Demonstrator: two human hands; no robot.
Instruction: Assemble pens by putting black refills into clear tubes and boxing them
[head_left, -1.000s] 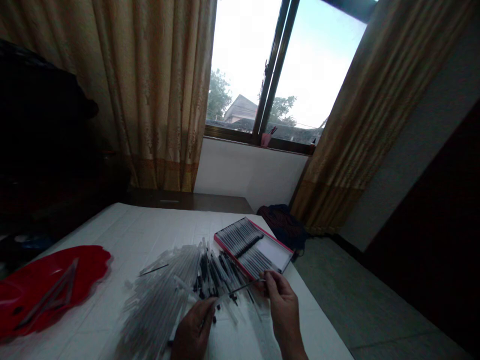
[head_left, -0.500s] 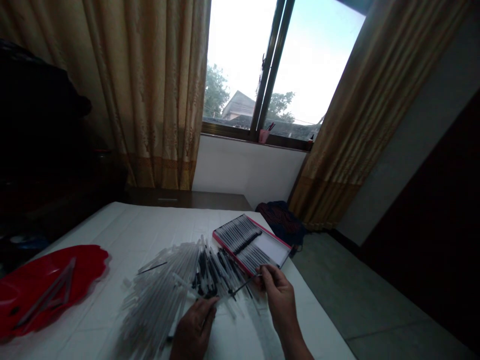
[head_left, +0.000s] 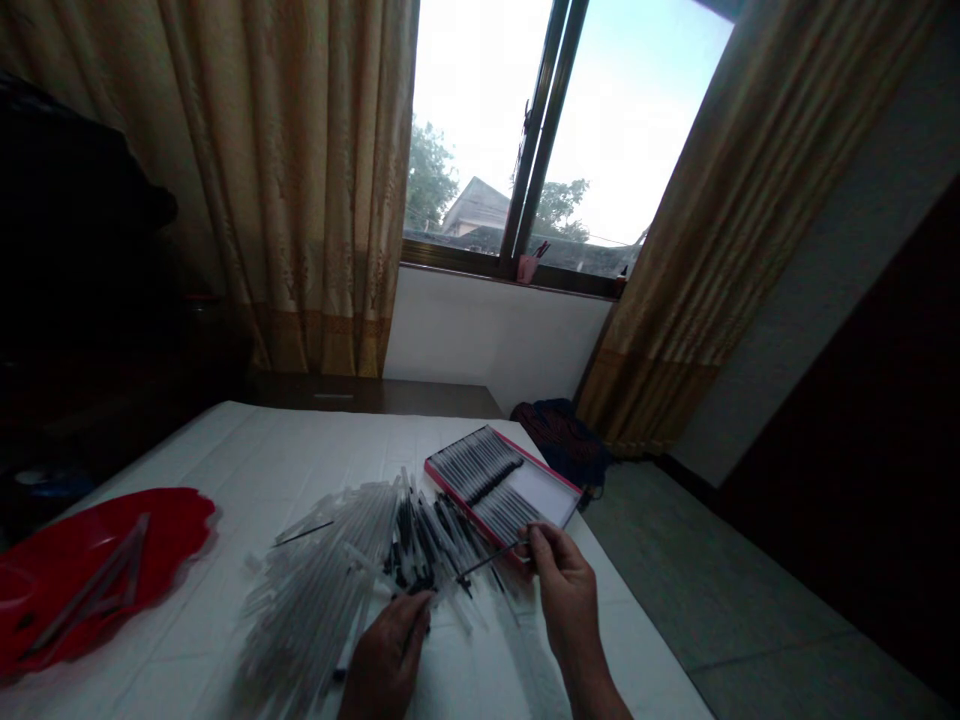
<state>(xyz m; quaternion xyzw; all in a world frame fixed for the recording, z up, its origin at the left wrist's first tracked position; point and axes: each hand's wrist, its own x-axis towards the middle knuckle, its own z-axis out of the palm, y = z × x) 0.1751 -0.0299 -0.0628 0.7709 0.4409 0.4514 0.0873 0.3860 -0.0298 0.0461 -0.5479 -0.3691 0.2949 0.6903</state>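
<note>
My right hand (head_left: 566, 590) pinches a thin black pen refill (head_left: 491, 560) by one end, just in front of the pink-rimmed box (head_left: 465, 490). The box lies open, holding neat rows of black-tipped refills. My left hand (head_left: 386, 660) is curled at the near edge of a loose heap of clear pen barrels and black refills (head_left: 322, 590). A clear pen barrel (head_left: 358, 630) appears to run under its fingers, partly hidden. The refill's far tip points towards my left fingers, a little apart from them.
A red plate (head_left: 97, 565) holding clear rulers sits left of the heap on a white-covered table (head_left: 172, 610). The table's right edge drops to a tiled floor (head_left: 712, 590). Dark fabric (head_left: 562, 440) lies beyond it, below a curtained window (head_left: 622, 120).
My right hand has drawn the refill slightly up and to the right, away from my left hand. The whole view has shifted a little, and my left hand has barely moved.
</note>
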